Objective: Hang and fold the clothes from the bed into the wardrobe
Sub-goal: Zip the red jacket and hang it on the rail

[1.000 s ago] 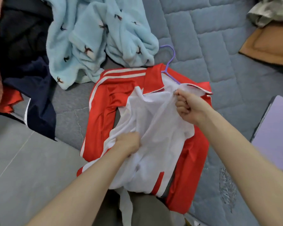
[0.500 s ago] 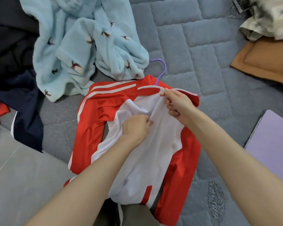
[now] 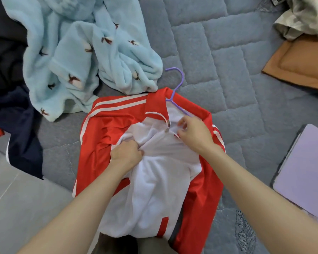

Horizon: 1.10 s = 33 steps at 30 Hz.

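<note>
Closest to me, my left hand is bunched tight around a fistful of the white front of the jacket, fingers curled right in, pinning that side down. The jacket lies flat on the bed cover, hem toward me at six o'clock and collar away at twelve.

A little further up, toward one o'clock from my left fist, my right hand has thumb and fingers pinched on the other white front edge, just beside the zip below the collar. I cannot tell whether I have the zip pull itself or only the cloth next to it.

Beyond that, the purple hanger already sits inside the shoulders, with its hook poking out past the collar at twelve.

So I judge I am closing up the front of a jacket that is already on its hanger. Next I need to bring the two edges together and seat the zip, my left hand keeping the cloth taut. Then I take the hook and carry it to the wardrobe, which is not in sight.

Further off wait a pale blue fleece at ten o'clock and a navy garment at nine.
</note>
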{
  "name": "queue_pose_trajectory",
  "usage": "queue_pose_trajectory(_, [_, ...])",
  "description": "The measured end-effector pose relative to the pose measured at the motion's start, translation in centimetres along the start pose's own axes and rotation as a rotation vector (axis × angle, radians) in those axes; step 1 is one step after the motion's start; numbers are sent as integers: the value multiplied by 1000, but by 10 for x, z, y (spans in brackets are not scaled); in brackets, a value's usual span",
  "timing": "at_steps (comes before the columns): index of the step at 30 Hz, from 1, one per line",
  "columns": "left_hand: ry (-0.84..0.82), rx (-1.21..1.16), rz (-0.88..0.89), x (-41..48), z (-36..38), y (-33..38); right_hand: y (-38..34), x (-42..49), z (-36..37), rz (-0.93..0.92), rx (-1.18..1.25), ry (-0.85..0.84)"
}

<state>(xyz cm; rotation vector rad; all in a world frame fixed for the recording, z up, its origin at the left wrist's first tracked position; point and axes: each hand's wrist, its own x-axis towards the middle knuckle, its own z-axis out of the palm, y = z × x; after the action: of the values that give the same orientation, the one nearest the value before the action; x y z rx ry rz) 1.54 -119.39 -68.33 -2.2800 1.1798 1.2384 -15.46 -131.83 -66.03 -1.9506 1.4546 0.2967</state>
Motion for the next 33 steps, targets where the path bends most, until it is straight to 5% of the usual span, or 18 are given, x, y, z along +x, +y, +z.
queue_pose_trajectory(9, [-51,-4,-11,9,10,3,2,12,16,-52,57,294])
queue_pose_trajectory(25, [127,-170,-26,-16,28,8,22,6,0,-62,-177,144])
queue_pose_trajectory(33, [182,-347,-118,-15,29,3,39,-14,10,88,-317,296])
